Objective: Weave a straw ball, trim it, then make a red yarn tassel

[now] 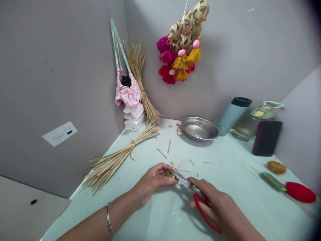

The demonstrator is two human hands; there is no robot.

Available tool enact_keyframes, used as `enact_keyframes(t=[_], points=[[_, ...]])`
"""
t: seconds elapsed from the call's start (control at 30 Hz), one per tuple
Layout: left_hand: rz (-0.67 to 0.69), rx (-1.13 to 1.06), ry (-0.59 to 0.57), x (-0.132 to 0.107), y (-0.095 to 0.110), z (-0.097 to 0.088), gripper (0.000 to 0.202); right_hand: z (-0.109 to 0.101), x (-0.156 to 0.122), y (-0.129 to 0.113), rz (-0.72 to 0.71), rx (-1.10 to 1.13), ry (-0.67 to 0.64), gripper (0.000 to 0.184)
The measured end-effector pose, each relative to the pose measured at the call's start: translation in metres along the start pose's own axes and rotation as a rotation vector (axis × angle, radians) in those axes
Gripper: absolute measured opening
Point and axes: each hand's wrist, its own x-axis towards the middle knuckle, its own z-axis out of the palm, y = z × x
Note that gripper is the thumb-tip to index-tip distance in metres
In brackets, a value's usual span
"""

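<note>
My left hand [156, 180] is closed on a small woven straw ball [174, 178], held just above the table; my fingers cover much of it. Loose straw ends stick up from its far side. In my right hand [215, 201] is a pair of red-handled scissors [200, 207], with fingers wrapped about the handles. The scissor blades [179, 175] lie across the top of the ball, close to my left fingertips. Whether they are cutting a strip I cannot tell. Short straw offcuts [192, 162] are scattered just beyond the ball.
A tied straw bundle [120, 154] lies left; another bundle [142, 83] leans in the corner beside a pink bag [129, 95]. Behind are a metal bowl [200, 129], blue tumbler [233, 115], green bottle [253, 122] and phone [267, 138]. Woven balls with tassels [184, 43] hang above.
</note>
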Motion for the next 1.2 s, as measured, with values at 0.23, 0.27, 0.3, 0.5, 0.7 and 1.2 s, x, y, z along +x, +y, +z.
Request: enact_keyframes(t=[0.23,0.27,0.3,0.5,0.7,1.2], points=[[0.064,-0.097,-0.017,0.002,0.005,-0.001,0.043,-0.004,-0.001,0.011,-0.148,-0.154,0.101,0.043],[0.071,-0.093,-0.003,0.002,0.006,-0.002,0.043,-0.004,-0.001,0.012,-0.151,-0.156,0.093,0.044],[0.077,-0.087,0.011,0.002,0.007,-0.002,0.042,-0.005,0.0,0.012,-0.149,-0.158,0.083,0.044],[0.096,-0.087,0.036,0.0,0.011,-0.002,0.041,-0.004,-0.001,0.009,-0.108,-0.16,0.087,0.039],[0.165,-0.094,0.017,-0.001,0.012,0.0,0.038,-0.005,-0.002,0.012,-0.052,-0.185,0.063,0.042],[0.214,0.085,0.095,0.0,0.008,0.0,0.037,-0.003,-0.003,0.003,0.086,0.066,0.042,0.036]])
